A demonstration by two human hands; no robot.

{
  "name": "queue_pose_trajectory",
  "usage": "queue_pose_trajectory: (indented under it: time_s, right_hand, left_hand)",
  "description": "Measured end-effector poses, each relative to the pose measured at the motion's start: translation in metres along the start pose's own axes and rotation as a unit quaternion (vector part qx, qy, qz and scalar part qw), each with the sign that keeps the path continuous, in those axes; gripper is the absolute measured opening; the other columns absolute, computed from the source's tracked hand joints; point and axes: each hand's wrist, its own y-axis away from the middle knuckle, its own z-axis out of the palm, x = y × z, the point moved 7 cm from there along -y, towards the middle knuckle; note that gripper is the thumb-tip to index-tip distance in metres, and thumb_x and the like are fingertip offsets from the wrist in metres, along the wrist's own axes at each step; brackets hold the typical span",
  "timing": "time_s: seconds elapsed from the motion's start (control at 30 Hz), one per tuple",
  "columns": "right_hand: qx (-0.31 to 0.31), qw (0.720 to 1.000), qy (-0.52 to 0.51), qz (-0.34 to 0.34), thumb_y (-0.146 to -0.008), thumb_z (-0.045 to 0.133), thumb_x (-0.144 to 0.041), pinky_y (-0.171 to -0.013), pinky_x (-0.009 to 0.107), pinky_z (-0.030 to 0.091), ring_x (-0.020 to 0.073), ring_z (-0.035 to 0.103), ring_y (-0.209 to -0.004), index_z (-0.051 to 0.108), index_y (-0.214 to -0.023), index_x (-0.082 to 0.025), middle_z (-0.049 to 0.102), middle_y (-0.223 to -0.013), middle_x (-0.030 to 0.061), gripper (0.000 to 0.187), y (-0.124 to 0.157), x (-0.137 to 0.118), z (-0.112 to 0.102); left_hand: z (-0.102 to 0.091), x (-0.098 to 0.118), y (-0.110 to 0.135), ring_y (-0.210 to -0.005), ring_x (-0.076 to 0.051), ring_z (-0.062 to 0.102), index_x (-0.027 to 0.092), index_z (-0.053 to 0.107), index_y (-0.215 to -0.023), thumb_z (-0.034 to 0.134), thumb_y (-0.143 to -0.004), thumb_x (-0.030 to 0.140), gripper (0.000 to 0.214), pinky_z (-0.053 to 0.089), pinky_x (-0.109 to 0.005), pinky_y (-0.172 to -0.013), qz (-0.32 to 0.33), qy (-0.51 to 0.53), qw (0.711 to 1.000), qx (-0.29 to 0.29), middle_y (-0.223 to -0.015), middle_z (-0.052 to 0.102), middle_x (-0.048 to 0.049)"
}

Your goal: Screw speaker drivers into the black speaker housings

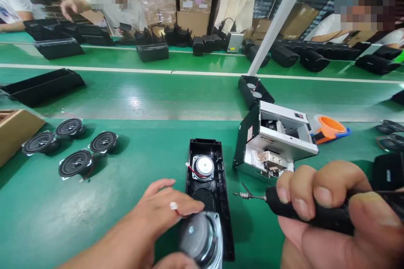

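My left hand [151, 214] grips a round speaker driver [200, 237] with a silver metal frame, tilted over the near end of a long black speaker housing [224, 210]. Inside the housing's far half sits another speaker driver [203, 167], magnet side up, with red and white wires. Below it a round mesh opening [204, 197] shows partly. My right hand [334, 210] is wrapped round a black screwdriver [284, 206]. Its thin bit points left, just right of the housing and apart from it. The housing's near left side is hidden behind my left hand and the held driver.
A silver and black screw feeder [277, 142] stands behind my right hand, beside an orange funnel-like container [331, 125]. Several speaker drivers [75, 163] lie at left near a cardboard box [17, 134]. Across the bench, people work among black housings [153, 52]; a white post [277, 20] rises there.
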Motion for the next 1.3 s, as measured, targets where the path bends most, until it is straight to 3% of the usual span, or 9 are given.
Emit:
queue_pose_trajectory:
  time_s: [0.1, 0.23, 0.37, 0.57, 0.77, 1.03, 1.3]
  right_hand:
    - [0.004, 0.999, -0.037, 0.017, -0.092, 0.084, -0.016, -0.05, 0.036, 0.052, 0.0182, 0.044, -0.048, 0.059, -0.141, -0.043, 0.061, -0.07, -0.0093, 0.061, -0.002, 0.01, 0.015]
    - [-0.07, 0.997, -0.042, -0.007, -0.096, 0.081, -0.017, -0.05, 0.035, 0.052, 0.0169, 0.049, -0.049, 0.06, -0.139, -0.041, 0.064, -0.073, -0.0093, 0.053, -0.001, 0.019, 0.034]
    - [-0.107, 0.993, -0.044, 0.012, -0.103, 0.074, -0.016, -0.054, 0.036, 0.052, 0.0171, 0.056, -0.053, 0.055, -0.146, -0.037, 0.065, -0.077, -0.0078, 0.051, 0.006, 0.035, 0.036]
    - [-0.121, 0.992, -0.033, 0.015, -0.107, 0.07, -0.017, -0.055, 0.038, 0.049, 0.0171, 0.055, -0.053, 0.053, -0.15, -0.035, 0.065, -0.079, -0.0074, 0.05, 0.015, 0.048, 0.036]
    - [-0.163, 0.987, 0.009, 0.015, -0.111, 0.065, -0.016, -0.06, 0.04, 0.054, 0.0172, 0.056, -0.057, 0.05, -0.154, -0.035, 0.064, -0.083, -0.0072, 0.05, 0.017, 0.056, 0.035]
    - [-0.153, 0.987, 0.012, 0.046, -0.11, 0.069, -0.021, -0.061, 0.04, 0.053, 0.0166, 0.057, -0.058, 0.051, -0.154, -0.039, 0.064, -0.083, -0.0075, 0.05, 0.02, 0.064, 0.033]
    - [-0.157, 0.987, 0.009, 0.037, -0.111, 0.069, -0.019, -0.057, 0.039, 0.054, 0.017, 0.063, -0.061, 0.049, -0.156, -0.035, 0.064, -0.085, -0.0068, 0.052, 0.021, 0.065, 0.032]
  left_hand:
    - [0.009, 0.02, -0.037, -0.118, -0.027, 0.077, 0.038, 0.058, -0.148, 0.076, -0.095, 0.017, 0.06, 0.034, -0.071, -0.134, 0.031, -0.023, 0.999, 0.021, -0.134, 0.08, 0.0019]
    - [0.025, 0.015, -0.06, -0.12, -0.03, 0.071, 0.03, 0.064, -0.142, 0.074, -0.094, 0.02, 0.05, 0.029, -0.069, -0.132, 0.033, -0.078, 0.996, 0.02, -0.13, 0.08, 0.0005]
    - [0.041, 0.007, -0.059, -0.121, -0.03, 0.069, 0.029, 0.067, -0.136, 0.076, -0.089, 0.02, 0.049, 0.019, -0.066, -0.137, 0.029, -0.084, 0.996, -0.028, -0.125, 0.079, 0.0025]
    - [0.042, 0.009, -0.062, -0.119, -0.028, 0.071, 0.028, 0.067, -0.134, 0.068, -0.09, 0.015, 0.046, 0.024, -0.063, -0.135, 0.023, -0.071, 0.997, -0.031, -0.124, 0.08, 0.0026]
    - [0.041, 0.011, -0.063, -0.12, -0.027, 0.072, 0.028, 0.064, -0.139, 0.068, -0.089, 0.013, 0.052, 0.023, -0.059, -0.136, 0.039, -0.085, 0.995, -0.018, -0.128, 0.08, 0.0025]
    - [0.043, 0.011, -0.065, -0.121, -0.027, 0.072, 0.028, 0.067, -0.138, 0.071, -0.089, 0.013, 0.052, 0.027, -0.056, -0.134, 0.029, -0.078, 0.996, -0.02, -0.128, 0.082, 0.0039]
    - [0.043, 0.01, -0.063, -0.119, -0.027, 0.071, 0.027, 0.067, -0.14, 0.07, -0.087, 0.011, 0.055, 0.022, -0.056, -0.135, 0.022, -0.088, 0.996, -0.015, -0.127, 0.081, 0.003]
